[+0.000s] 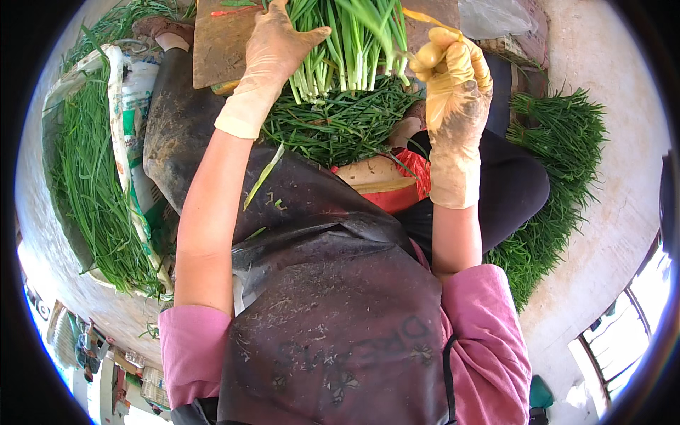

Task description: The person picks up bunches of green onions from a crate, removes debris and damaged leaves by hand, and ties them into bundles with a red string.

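A bunch of green leafy stalks, like Chinese chives, [350, 48] lies on a brown board [220, 50], its pale cut ends towards me. My left hand [281, 45], in a cream rubber glove, rests at the bunch's left side with thumb and fingers spread. To the right of the bunch, my right hand [454, 74], in a soiled glove of the same kind, is raised with curled fingers. It pinches a yellow-orange strip [430, 18] and what looks like a thin wisp of leaf. Loose green leaves [340, 125] are heaped below the board.
A white woven sack [114, 106] full of long green leaves stands at the left. Tied green bunches [558, 143] are piled on the floor at the right. A clear plastic bag [496, 18] lies at the top right. A red and tan seat [382, 183] shows between my legs.
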Demonstrator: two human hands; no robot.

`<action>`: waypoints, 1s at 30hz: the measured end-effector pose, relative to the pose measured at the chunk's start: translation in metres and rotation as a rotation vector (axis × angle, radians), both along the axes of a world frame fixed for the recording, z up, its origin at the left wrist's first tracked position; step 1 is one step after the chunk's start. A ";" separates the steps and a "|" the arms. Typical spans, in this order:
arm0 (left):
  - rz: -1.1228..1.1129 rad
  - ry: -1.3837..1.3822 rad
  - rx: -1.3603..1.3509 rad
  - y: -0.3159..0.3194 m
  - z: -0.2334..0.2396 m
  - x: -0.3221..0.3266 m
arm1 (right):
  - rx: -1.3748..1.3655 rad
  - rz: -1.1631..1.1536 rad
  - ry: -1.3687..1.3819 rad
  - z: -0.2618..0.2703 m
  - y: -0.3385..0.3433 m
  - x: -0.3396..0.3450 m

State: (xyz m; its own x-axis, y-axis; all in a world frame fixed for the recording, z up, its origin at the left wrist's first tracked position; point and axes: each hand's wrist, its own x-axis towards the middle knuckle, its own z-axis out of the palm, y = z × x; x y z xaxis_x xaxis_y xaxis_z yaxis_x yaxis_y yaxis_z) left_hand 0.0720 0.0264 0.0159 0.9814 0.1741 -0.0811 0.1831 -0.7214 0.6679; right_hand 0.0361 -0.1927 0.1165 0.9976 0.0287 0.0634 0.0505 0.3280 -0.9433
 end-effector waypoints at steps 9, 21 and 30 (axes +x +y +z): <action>-0.239 -0.142 0.143 -0.007 0.055 0.016 | -0.369 0.775 0.498 0.011 -0.018 -0.050; -0.405 -0.049 0.003 0.033 0.009 0.012 | -1.735 -0.059 -0.388 -0.108 0.067 -0.008; -0.302 0.078 0.065 0.020 0.021 0.005 | -0.607 0.797 -0.056 -0.003 0.016 -0.028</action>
State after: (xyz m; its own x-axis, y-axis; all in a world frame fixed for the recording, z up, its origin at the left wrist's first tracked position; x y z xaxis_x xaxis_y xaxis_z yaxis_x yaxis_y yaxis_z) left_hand 0.0773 0.0466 0.0368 0.9807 -0.1172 -0.1566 0.0029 -0.7916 0.6110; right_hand 0.0083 -0.1770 0.1134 0.6689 0.7305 -0.1375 0.0748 -0.2503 -0.9653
